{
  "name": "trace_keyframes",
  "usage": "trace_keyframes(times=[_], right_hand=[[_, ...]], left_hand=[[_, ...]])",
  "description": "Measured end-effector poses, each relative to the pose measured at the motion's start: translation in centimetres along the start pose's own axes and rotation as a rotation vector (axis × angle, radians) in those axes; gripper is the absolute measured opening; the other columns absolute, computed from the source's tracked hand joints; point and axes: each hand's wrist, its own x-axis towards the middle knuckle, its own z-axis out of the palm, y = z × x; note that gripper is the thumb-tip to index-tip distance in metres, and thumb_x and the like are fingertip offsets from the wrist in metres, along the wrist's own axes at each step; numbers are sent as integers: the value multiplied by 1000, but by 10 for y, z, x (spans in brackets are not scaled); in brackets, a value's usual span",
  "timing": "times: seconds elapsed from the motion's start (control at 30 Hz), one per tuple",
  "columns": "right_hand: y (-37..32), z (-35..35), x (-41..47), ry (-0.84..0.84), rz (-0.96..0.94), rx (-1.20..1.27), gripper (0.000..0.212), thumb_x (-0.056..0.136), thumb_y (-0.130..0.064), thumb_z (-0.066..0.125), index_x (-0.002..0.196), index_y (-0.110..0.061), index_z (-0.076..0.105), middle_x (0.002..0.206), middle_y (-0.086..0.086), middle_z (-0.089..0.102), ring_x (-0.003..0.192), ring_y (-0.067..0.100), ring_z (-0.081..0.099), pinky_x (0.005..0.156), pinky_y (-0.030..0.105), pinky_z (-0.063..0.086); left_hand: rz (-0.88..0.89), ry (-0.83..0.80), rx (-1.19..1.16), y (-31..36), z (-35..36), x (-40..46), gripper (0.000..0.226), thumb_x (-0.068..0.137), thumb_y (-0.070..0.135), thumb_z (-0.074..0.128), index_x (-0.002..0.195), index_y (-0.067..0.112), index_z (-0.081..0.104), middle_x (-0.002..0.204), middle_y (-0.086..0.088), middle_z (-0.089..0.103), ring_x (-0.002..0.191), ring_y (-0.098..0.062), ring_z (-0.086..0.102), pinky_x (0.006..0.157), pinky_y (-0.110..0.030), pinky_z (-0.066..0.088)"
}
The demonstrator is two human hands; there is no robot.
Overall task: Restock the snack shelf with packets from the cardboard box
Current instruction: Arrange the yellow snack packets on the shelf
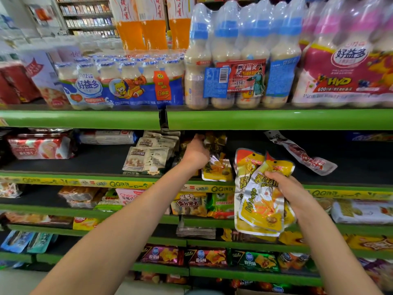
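Note:
My right hand (286, 191) grips a small bunch of yellow and silver snack packets (258, 201) in front of the shelves. My left hand (196, 152) reaches deep into the second shelf (85, 165), its fingers closed on a yellow packet among a stack of the same yellow packets (217, 169) at the shelf's middle. The fingertips are partly hidden in the shadow under the upper shelf. The cardboard box is not in view.
Beige nut packets (146, 159) stand left of my left hand. A red and silver packet (304, 156) lies on the dark shelf to the right. Bottled drinks (242, 60) fill the top shelf. Lower green shelves (244, 224) hold chips and other snacks.

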Motion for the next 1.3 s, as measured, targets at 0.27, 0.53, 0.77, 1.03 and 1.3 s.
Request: trace_keyframes(times=[0.27, 0.53, 0.77, 1.03, 1.3], right_hand=[[1, -7, -2, 2, 31, 38, 19, 91, -33, 68, 104, -19, 69, 97, -3, 75, 86, 14, 69, 65, 29, 52], [4, -7, 0, 15, 29, 104, 21, 92, -33, 67, 107, -19, 66, 55, -23, 67, 44, -8, 61, 28, 12, 36], [8, -5, 1, -46, 41, 74, 20, 90, -37, 67, 102, -21, 72, 70, -15, 75, 58, 2, 70, 56, 24, 48], [7, -4, 0, -6, 41, 134, 27, 87, -35, 71, 107, -17, 71, 94, 1, 79, 78, 18, 75, 60, 28, 55], [3, 11, -8, -7, 36, 317, 33, 89, -43, 68, 115, -23, 70, 92, -1, 79, 76, 16, 76, 54, 27, 57]], left_hand=[[284, -10, 660, -5, 14, 2, 53, 92, 27, 56, 144, 22, 47, 145, -11, 45, 136, -36, 34, 107, -50, 35], [436, -404, 846, -31, 36, 15, 55, 104, 46, 27, 157, 29, 25, 167, -1, 18, 154, -24, 6, 121, -53, 4], [387, -421, 847, -30, 26, 10, 56, 106, 47, 23, 159, 30, 17, 168, 1, 11, 155, -25, -2, 122, -52, 0], [268, -251, -62, 18, 16, -62, 44, 102, 44, 45, 138, 20, 54, 138, -4, 57, 115, -20, 56, 97, -33, 45], [39, -563, -342, 19, 42, -114, 102, 73, 55, 81, 154, 35, 23, 150, 7, 48, 128, -19, 56, 106, -44, 49]])
